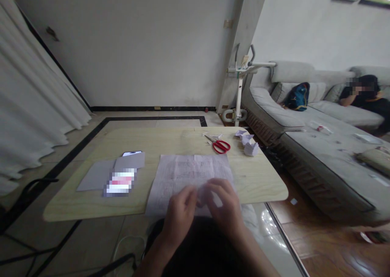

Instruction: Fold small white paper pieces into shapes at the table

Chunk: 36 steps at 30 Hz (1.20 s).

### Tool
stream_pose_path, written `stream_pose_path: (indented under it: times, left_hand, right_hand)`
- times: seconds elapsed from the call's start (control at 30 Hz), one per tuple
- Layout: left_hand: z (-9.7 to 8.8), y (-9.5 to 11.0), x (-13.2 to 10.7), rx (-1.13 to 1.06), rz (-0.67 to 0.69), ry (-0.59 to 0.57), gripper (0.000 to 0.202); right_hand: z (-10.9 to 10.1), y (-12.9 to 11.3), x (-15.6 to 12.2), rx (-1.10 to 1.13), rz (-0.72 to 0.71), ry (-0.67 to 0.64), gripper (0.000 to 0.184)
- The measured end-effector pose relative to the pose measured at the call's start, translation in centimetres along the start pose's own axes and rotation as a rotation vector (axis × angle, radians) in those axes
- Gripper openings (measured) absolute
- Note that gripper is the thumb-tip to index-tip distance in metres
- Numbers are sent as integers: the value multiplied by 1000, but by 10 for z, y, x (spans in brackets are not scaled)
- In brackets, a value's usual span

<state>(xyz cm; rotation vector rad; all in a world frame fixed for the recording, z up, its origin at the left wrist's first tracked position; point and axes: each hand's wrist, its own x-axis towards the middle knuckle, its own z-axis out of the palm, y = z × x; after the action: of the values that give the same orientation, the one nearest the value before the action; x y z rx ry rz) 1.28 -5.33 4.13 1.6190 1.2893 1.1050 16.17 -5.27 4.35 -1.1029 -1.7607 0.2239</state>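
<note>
Over the near edge of the table, my left hand and my right hand meet with bent fingers. Between them is a small pale piece of paper, pinched at the fingertips; motion blur and the fingers hide much of its shape. Beneath both hands lies a large printed sheet with fold creases, its near edge hanging over the table edge. Beyond it to the right rest red-handled scissors, blades pointing away to the left. Several folded paper pieces stand near the table's right corner.
On the left of the pale wooden table lie white paper sheets, a lit phone and another phone partly under paper. Paper scraps lie by the scissors. A grey sofa with a seated person is at right.
</note>
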Motion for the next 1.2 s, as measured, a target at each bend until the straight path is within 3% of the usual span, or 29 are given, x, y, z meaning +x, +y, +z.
stream_pose_path:
  times: [0.17,0.37,0.57,0.67,0.87,1.03,1.2]
  left_hand:
    - [0,2,-1,-15,-3,-20,25]
    - [1,5,-3,-89,-9,-65,25]
    - [-1,6,-2,-168,-51,-69,26]
    - [-1,6,-2,-169,-61,-84,27]
    - [0,10,-2,-119,-43,-41,26]
    - [-2,11,-3,-72,2,-61,23]
    - [-9,8,-2,33,90,-104,21]
  right_hand:
    - [-4,-2,4,162,123,-23,14]
    - [-6,9,3,559,415,-148,10]
    - [-7,9,2,683,481,-170,22]
    - [-10,4,5,682,516,-188,21]
    - [-12,-1,6,451,353,-95,11]
    - [-10,2,4,474,469,-122,10]
    - [-18,-3,7,429,475,-221,9]
